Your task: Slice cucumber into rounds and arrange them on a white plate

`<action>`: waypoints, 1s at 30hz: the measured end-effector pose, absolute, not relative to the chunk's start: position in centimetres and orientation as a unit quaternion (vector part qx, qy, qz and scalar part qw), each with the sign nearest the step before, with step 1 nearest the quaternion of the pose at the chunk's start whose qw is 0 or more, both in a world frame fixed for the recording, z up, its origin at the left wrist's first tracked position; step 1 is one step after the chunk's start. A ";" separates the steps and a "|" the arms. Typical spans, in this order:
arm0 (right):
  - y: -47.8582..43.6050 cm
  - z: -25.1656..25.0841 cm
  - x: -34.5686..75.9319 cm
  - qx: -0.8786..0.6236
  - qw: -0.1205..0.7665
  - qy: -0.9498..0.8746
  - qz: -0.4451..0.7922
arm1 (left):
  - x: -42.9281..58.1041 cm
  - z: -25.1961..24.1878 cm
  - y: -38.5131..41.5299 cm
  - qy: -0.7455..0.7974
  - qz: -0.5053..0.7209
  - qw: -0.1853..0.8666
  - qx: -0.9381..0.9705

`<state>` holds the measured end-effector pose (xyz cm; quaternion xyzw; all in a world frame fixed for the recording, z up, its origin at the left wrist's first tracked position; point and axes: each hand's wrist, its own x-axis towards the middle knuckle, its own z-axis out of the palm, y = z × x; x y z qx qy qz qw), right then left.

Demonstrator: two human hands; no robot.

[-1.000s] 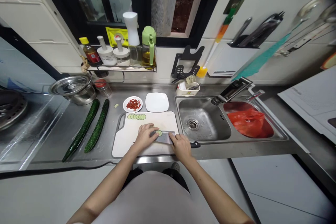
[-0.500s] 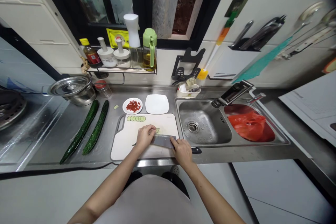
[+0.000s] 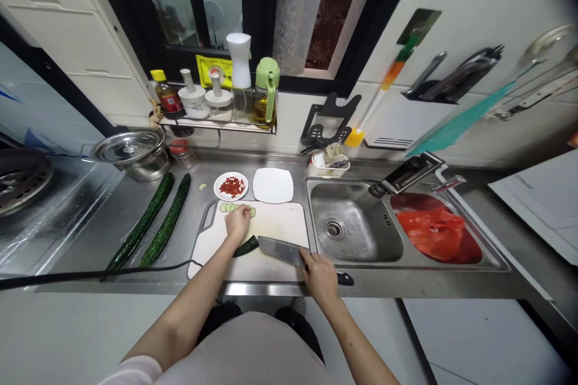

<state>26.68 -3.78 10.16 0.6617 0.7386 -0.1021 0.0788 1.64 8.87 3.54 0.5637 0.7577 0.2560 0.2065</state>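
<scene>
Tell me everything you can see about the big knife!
The knife has a broad, grey, metal-looking blade, like a cleaver, and a dark handle. The right hand is closed round the handle, whose end pokes out behind. The blade lies low over the white cutting board, pointing left, tip near a green cucumber piece. Whether it touches the board is unclear.

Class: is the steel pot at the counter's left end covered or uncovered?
Covered: a steel lid with a knob sits on the pot.
</scene>
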 end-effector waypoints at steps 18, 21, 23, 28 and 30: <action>-3.0 10.0 26.5 0.665 0.085 0.732 -0.122 | 0.9 0.9 10.9 0.734 0.213 0.151 0.627; -2.9 9.8 26.5 0.663 0.077 0.735 -0.120 | 0.9 0.9 10.9 0.733 0.208 0.151 0.630; -3.0 9.7 26.5 0.663 0.071 0.736 -0.119 | 0.9 1.0 10.8 0.732 0.205 0.152 0.632; -3.1 9.5 26.6 0.662 0.069 0.736 -0.124 | 1.0 1.3 10.7 0.734 0.199 0.145 0.633; -3.1 9.5 26.6 0.663 0.070 0.735 -0.126 | 1.1 1.4 10.7 0.736 0.201 0.142 0.630</action>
